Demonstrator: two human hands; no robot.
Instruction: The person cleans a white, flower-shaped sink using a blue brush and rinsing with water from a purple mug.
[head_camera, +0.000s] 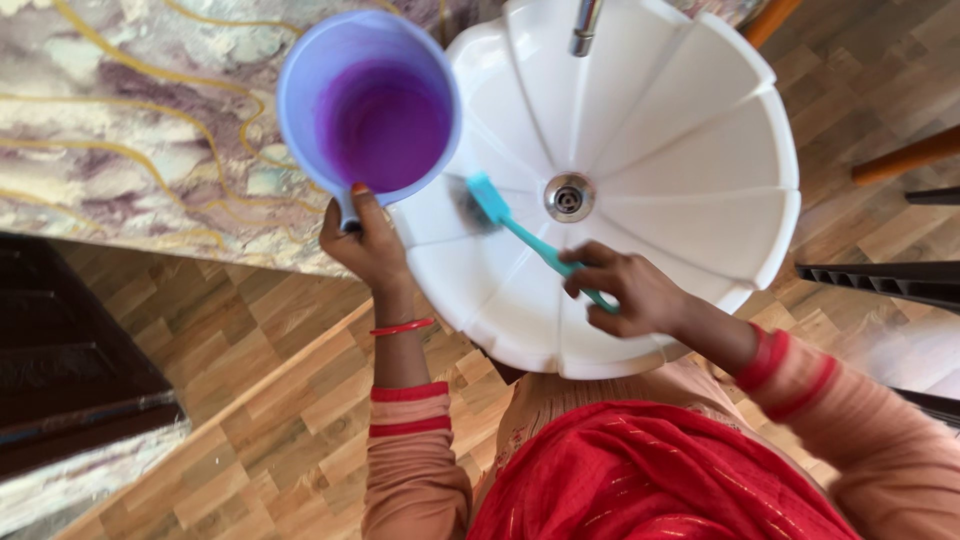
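currently, item one: the left hand (368, 245) is gripping the handle of a lilac plastic mug (368, 115), fingers curled shut around it, and is holding the mug tilted over the left rim of a white scalloped basin (700, 150), its purple inside facing the camera. item two: the right hand (625, 290) is closing its fingers around the handle of a teal brush (520, 228), whose bristled head is pressing on the basin's inner wall just left of the metal drain (569, 196), below the tap (584, 25).
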